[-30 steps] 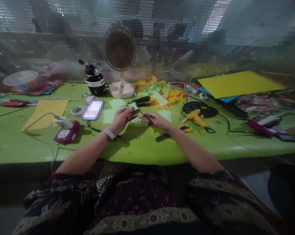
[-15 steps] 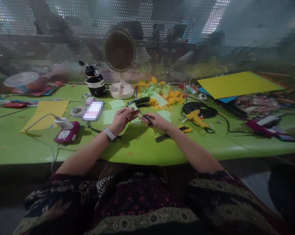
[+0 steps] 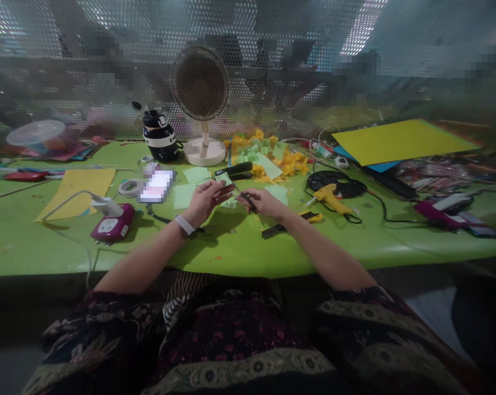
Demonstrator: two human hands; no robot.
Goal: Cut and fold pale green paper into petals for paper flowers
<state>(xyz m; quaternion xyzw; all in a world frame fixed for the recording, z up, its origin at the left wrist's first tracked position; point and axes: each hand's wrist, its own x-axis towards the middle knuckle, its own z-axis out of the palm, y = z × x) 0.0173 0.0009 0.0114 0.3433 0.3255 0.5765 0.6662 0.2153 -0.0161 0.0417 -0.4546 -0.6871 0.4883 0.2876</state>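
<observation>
My left hand [image 3: 204, 198] is raised a little over the green table [image 3: 239, 247] and pinches a small pale green paper piece [image 3: 223, 179]. My right hand [image 3: 262, 201] sits just to its right, fingers closed around small dark-handled scissors [image 3: 245, 196] whose tip points at the paper. More pale green paper scraps [image 3: 230, 203] lie under the hands. A white wristband is on my left wrist.
A desk fan [image 3: 200, 93] and a black bottle [image 3: 159, 136] stand behind the hands. A yellow glue gun [image 3: 330, 198] lies right, with a pile of yellow and green paper bits [image 3: 268, 153] behind. A magenta device [image 3: 112, 224] and yellow sheet [image 3: 77, 189] lie left.
</observation>
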